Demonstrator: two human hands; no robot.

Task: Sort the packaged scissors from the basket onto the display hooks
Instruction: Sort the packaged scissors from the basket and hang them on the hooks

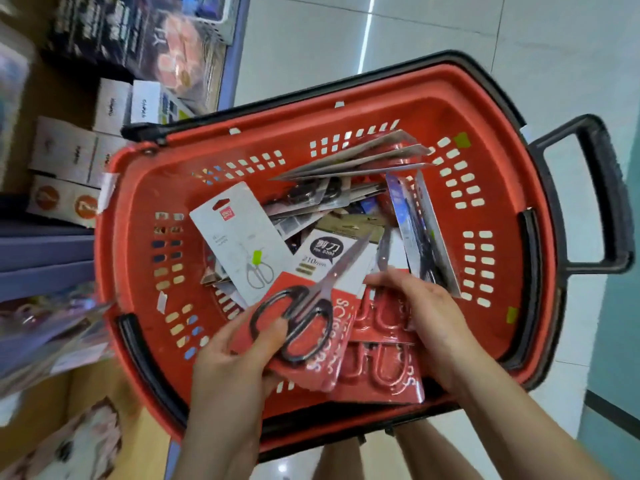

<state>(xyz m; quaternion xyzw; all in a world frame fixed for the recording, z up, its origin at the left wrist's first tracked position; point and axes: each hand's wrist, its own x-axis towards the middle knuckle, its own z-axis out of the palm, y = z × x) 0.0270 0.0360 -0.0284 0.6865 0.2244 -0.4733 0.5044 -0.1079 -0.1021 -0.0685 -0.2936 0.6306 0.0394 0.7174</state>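
Note:
A red plastic basket [540, 258] with a black rim fills the middle of the head view and holds several carded scissors. My left hand [228, 362] grips a red-and-white card with black-handled scissors [304, 317] at its lower left corner, thumb on the handle. My right hand [433, 323] lies over a stack of red scissors packs [381, 368], fingers curled round their upper edge. A white card with small silver scissors [242, 251] lies flat at the basket's left. More packs [367, 161] lean against the far wall, and others [422, 230] stand on edge at the right.
Shelves with white boxes [69, 157] and dark packaged goods [145, 39] run along the left. The basket's black pull handle [606, 192] sticks out to the right over a pale tiled floor [450, 32]. Shiny packets [45, 330] hang at the lower left.

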